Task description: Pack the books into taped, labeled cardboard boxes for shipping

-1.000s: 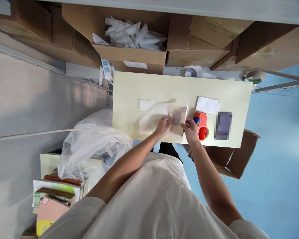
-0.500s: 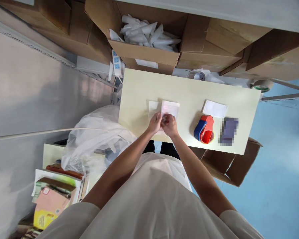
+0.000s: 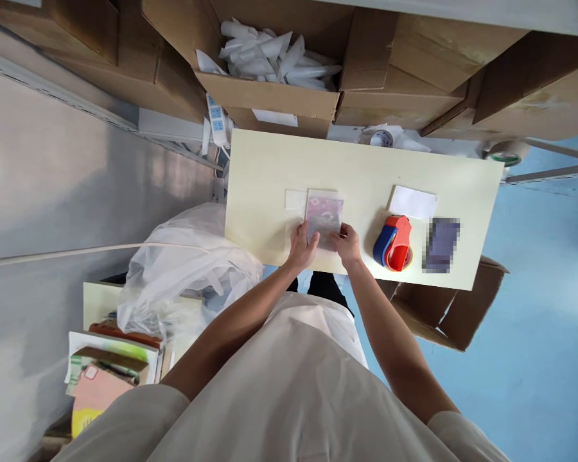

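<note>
A flat, rectangular packet (image 3: pixel 324 215) with a pinkish surface and clear plastic sheen lies before me on the cream table (image 3: pixel 264 157). My left hand (image 3: pixel 302 249) grips its lower left edge, thumb on top. At the lower right edge, my right hand (image 3: pixel 347 245) pinches the packet between thumb and fingers. Pale paper-like sheets (image 3: pixel 295 199) stick out to the left, partly covered by the packet and my left hand. What the packet contains cannot be made out.
Right of my hands are a red and blue tape dispenser (image 3: pixel 395 244), a white flat stack (image 3: pixel 413 202) and a blurred dark rectangle (image 3: pixel 442 245). Behind the table stands a carton (image 3: pixel 274 93) of white pieces. A plastic bag (image 3: pixel 187 250) and books (image 3: pixel 106 378) lie left.
My hands, close together over the packet before, have moved apart to its two lower sides. The pinkish packet surface shows more fully. The camera view has shifted slightly.
</note>
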`<state>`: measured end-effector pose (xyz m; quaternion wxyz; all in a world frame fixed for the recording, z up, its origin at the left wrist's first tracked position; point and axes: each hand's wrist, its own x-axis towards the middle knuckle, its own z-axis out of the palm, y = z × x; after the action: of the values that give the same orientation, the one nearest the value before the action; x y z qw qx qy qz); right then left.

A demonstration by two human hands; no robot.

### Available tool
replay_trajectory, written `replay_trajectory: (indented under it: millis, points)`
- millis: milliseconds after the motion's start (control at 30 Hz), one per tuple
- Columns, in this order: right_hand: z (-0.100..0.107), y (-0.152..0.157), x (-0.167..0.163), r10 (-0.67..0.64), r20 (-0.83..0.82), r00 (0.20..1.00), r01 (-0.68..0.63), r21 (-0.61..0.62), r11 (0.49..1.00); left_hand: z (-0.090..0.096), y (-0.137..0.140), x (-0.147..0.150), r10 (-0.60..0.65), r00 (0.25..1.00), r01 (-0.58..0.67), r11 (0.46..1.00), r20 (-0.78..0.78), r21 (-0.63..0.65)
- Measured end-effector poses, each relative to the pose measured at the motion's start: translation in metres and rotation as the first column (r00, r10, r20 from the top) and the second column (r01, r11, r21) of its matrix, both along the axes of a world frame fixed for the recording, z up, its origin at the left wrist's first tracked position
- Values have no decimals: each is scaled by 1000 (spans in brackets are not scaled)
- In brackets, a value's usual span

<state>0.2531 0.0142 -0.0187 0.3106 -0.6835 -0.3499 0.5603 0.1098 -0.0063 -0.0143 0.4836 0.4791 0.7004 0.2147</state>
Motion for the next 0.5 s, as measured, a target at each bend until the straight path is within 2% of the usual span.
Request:
replay_trajectory:
  millis: [100, 200, 333, 433, 500]
  points:
    - [19, 3, 14, -84, -62, 995, 85, 20, 996, -2, 13, 13, -71, 977, 70, 997, 202, 14]
    - [38, 8, 15, 3, -54, 999, 3, 108, 994, 5, 25, 22, -99, 945, 97, 995, 311, 22]
    - [44, 15, -19, 78, 97, 992, -88, 103, 991, 16, 28, 12, 51, 933, -85, 993, 356, 79]
    - [37, 15, -48, 105, 166, 980, -127, 125, 984, 15, 27, -5, 139, 902, -183, 981, 408, 71]
    - [29, 13, -57, 159, 152, 975, -180, 132, 975, 10, 28, -16, 186, 919, -216, 975, 346, 49]
